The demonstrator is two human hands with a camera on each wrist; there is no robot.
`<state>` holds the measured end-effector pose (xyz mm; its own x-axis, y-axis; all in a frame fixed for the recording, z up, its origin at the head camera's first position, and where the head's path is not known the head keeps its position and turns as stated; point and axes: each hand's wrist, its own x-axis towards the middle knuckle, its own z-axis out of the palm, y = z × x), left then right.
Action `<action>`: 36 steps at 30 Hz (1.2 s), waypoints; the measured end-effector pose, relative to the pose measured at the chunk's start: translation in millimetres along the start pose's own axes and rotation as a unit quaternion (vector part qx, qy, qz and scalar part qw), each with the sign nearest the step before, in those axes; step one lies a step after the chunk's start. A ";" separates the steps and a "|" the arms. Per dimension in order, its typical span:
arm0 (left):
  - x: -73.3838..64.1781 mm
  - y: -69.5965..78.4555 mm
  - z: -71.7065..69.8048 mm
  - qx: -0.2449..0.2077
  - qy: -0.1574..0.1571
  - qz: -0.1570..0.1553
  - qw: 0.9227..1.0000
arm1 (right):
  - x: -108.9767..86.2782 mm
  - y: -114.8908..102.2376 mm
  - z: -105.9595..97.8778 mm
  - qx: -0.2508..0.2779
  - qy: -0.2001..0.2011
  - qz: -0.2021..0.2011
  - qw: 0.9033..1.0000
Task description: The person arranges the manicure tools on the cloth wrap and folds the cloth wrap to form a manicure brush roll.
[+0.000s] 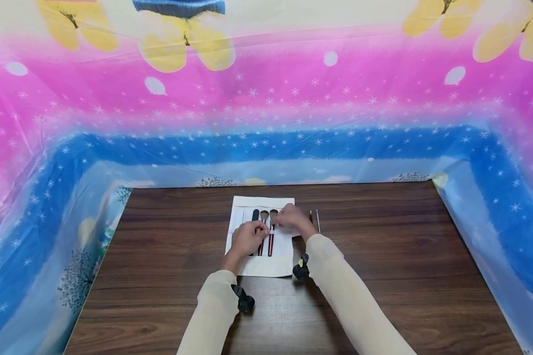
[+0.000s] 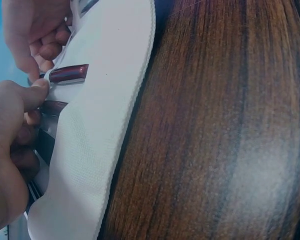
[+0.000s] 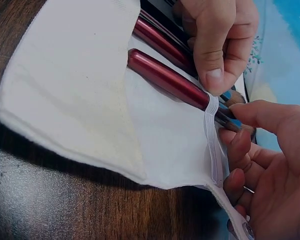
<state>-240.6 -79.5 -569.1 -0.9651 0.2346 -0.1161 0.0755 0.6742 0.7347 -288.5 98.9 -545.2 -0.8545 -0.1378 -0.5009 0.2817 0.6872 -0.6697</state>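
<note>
A white cloth brush roll point(image 1: 259, 268) lies unfolded, with makeup brushes in it under an elastic band point(image 3: 212, 142). My right hand point(image 1: 291, 218) pinches a makeup brush point(image 3: 167, 80) with a dark red handle near its bristle end. That handle passes under the band, and its end reaches the roll's lower pocket flap point(image 3: 75, 85). Close beside it, my left hand point(image 1: 247, 238) pinches the band at the brush, thumb tip uppermost. A second red-handled brush point(image 3: 162, 42) lies alongside, partly covered by the left hand. Left of it is a flat black tool point(image 1: 255, 215).
Two slim tools, one dark point(image 1: 311, 216) and one silvery point(image 1: 318, 222), lie right of the roll. A thin pale tool point(image 1: 243, 217) sits at the roll's left. The brown wooden table point(image 1: 169, 276) is bordered by a patterned cloth backdrop point(image 1: 266, 143).
</note>
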 end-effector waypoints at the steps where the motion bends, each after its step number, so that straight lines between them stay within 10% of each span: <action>1: -0.3 0.1 -0.2 0.000 0.000 0.000 1.000 | -0.6 0.0 0.0 0.000 0.000 0.000 1.000; 36: -0.6 0.3 0.7 0.017 -0.002 0.007 1.000 | -6.9 0.8 1.6 -0.043 -0.019 -0.019 0.999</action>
<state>-239.8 -78.9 -569.3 -0.9631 0.2460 -0.1091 0.0966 0.6944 0.7131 -281.7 99.2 -543.1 -0.8464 -0.1907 -0.4973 0.2089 0.7400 -0.6393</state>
